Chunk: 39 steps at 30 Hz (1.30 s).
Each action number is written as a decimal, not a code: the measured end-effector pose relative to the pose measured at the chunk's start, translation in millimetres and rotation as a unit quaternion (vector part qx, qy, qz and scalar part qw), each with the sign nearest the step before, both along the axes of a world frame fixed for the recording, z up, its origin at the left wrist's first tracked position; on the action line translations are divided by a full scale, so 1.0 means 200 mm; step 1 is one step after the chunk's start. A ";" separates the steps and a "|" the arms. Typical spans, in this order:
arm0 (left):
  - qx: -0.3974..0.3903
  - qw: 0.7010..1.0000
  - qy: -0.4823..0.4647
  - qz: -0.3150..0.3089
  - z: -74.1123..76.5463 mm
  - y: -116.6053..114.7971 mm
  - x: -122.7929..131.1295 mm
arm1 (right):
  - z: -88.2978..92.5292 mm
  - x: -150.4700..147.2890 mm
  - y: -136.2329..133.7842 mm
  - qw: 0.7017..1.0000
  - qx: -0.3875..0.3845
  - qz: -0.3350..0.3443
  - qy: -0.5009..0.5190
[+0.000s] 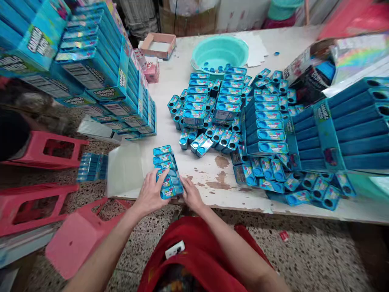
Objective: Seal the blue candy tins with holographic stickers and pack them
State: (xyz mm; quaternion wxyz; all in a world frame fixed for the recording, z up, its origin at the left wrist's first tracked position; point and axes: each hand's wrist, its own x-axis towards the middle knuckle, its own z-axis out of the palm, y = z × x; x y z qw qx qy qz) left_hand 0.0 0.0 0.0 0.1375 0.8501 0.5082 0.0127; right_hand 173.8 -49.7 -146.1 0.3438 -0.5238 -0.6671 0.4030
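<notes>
A short row of small blue candy boxes (pixel 166 168) lies near the front edge of the white table (pixel 209 178). My left hand (pixel 151 192) curls around the row's left side, fingers on the nearest boxes. My right hand (pixel 191 194) presses against the row's right end, fingers bent. Both hands squeeze the row between them. A large heap of the same blue boxes (pixel 212 111) covers the middle of the table.
Tall stacks of blue cartons (pixel 100 69) rise at the left. Open blue display trays (pixel 343 129) sit at the right. A teal basin (pixel 220 52) stands at the back. Red and pink plastic stools (pixel 45 150) stand on the floor at left.
</notes>
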 end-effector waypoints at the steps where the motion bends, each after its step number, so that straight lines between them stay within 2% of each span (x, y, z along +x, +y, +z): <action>1: 0.001 1.000 0.000 -0.004 0.00 0.01 0.00 | 0.00 0.02 0.00 1.000 0.006 0.014 0.002; 5: -0.004 1.000 0.009 -0.024 -0.02 0.03 0.02 | 0.02 0.07 0.01 0.998 0.010 0.066 0.004; 8: -0.006 0.999 0.023 -0.037 -0.07 0.02 0.04 | 0.02 0.08 0.01 0.996 -0.009 0.091 -0.003; 12: 0.019 0.998 0.048 -0.045 -0.16 -0.06 0.06 | 0.02 0.07 -0.01 0.995 -0.036 0.089 -0.005; 15: 0.014 0.997 0.060 -0.042 -0.15 -0.09 0.04 | 0.05 0.09 -0.01 0.995 -0.054 0.087 0.018; 18: -0.004 0.999 0.010 -0.044 -0.07 0.01 0.00 | 0.16 0.11 0.01 0.994 -0.096 0.024 0.044; 21: 0.050 0.996 -0.071 0.036 -0.02 0.22 -0.03 | 0.29 0.07 0.06 0.990 -0.101 -0.068 0.065; 23: 0.056 0.992 -0.085 0.067 -0.04 0.35 -0.04 | 0.34 0.01 0.11 0.990 -0.093 -0.081 0.066; 25: 0.004 0.995 -0.080 0.052 -0.11 0.43 -0.07 | 0.35 -0.05 0.14 0.987 -0.122 -0.074 0.067; 27: -0.065 0.993 -0.094 0.038 -0.18 0.45 -0.13 | 0.33 -0.09 0.17 0.977 -0.183 -0.063 0.087; 29: -0.112 0.978 -0.160 0.070 -0.24 0.43 -0.22 | 0.30 -0.08 0.19 0.964 -0.227 -0.050 0.129; 31: -0.119 0.936 -0.285 0.171 -0.28 0.40 -0.27 | 0.29 -0.07 0.22 0.955 -0.239 -0.057 0.169; 32: -0.123 0.894 -0.359 0.237 -0.29 0.37 -0.26 | 0.30 -0.07 0.24 0.951 -0.239 -0.067 0.184; 34: -0.159 0.779 -0.495 0.352 -0.32 0.32 -0.19 | 0.31 -0.09 0.30 0.943 -0.239 -0.088 0.212; 36: -0.242 0.666 -0.584 0.396 -0.34 0.24 -0.06 | 0.33 -0.13 0.36 0.937 -0.237 -0.095 0.238; 37: -0.282 0.624 -0.611 0.398 -0.34 0.20 0.01 | 0.34 -0.14 0.37 0.934 -0.240 -0.095 0.247; 39: -0.335 0.565 -0.644 0.393 -0.31 0.11 0.11 | 0.36 -0.16 0.34 0.930 -0.247 -0.104 0.251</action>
